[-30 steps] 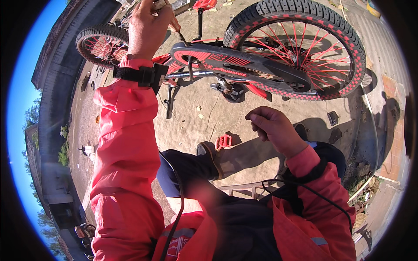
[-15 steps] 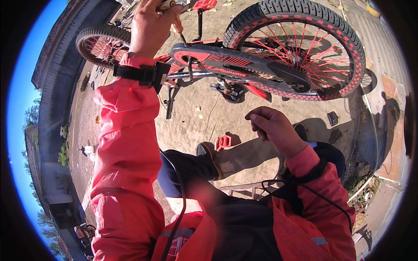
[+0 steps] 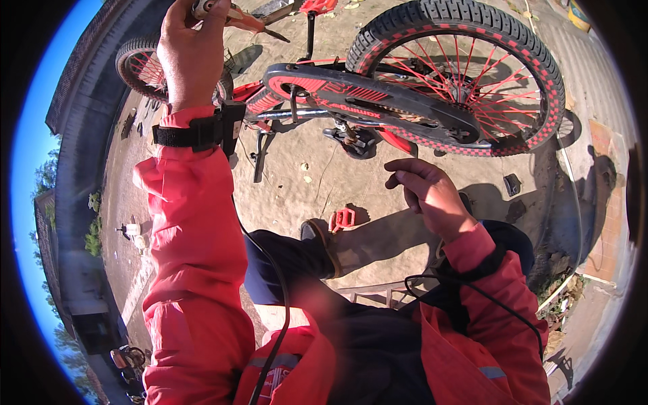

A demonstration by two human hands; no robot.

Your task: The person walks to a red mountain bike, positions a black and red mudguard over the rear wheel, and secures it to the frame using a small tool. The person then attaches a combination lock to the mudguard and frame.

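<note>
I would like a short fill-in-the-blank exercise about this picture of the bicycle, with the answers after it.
1. The left hand grips a tool with a ____ handle.
2. The right hand holds ____.
3. The rear wheel has ____ spokes.
4. A loose red ____ lies on the ground beside the shoe.

Answers: orange; nothing; red; pedal

Left hand (image 3: 191, 50) raised, fingers clenched; right hand (image 3: 430, 196) low, fingers half-curled.

Left hand (image 3: 191, 50) up high, fingers closed around tool (image 3: 233, 13) with orange tip. Right hand (image 3: 428, 192) lower, fingers curled, holding nothing seen. Small red and black bike (image 3: 378, 94) lies upside down on dirt ground (image 3: 297, 189). Big wheel (image 3: 466, 74) near right hand. Red pedal (image 3: 343, 219) on ground beside shoe (image 3: 320, 246).
</note>
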